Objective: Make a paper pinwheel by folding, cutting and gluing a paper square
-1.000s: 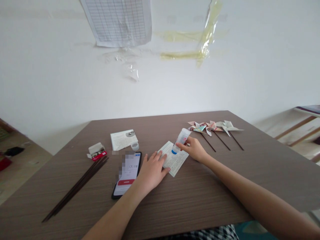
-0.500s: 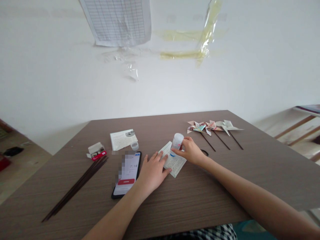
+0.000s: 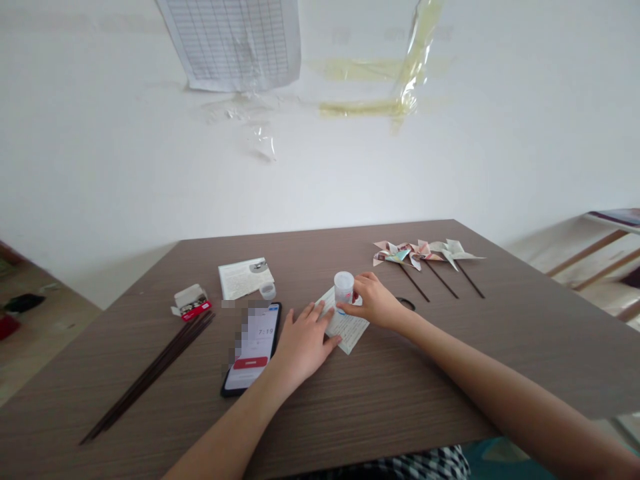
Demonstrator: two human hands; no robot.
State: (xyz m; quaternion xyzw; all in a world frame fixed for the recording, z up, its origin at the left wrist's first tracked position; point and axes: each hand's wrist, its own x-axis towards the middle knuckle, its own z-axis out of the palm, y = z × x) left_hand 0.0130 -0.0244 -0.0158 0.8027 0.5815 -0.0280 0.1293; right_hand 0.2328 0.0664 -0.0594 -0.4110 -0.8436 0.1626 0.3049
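A square of printed paper point(image 3: 351, 332) lies on the table in front of me. My left hand point(image 3: 307, 337) rests flat over its left side, fingers spread. My right hand point(image 3: 373, 301) grips a small translucent white plastic bottle point(image 3: 344, 287) with red and blue print, held over the paper between thumb and fingers. The bottle stands nearly upright; its lower end is partly behind my thumb, and whether it touches the paper I cannot tell. Beyond my right wrist a dark ring-shaped thing point(image 3: 406, 304) lies partly hidden.
Several paper pinwheels point(image 3: 424, 253) on dark sticks lie at the back right. To the left are a phone point(image 3: 253, 363), a small clear cup or cap point(image 3: 267, 291), a stack of paper point(image 3: 245, 279), an open red-and-white box point(image 3: 193, 303) and a bundle of dark sticks point(image 3: 150, 380).
My right hand has shifted slightly left, and the bottle has gone from tilted to nearly upright, lower over the paper. The left hand stays in place.
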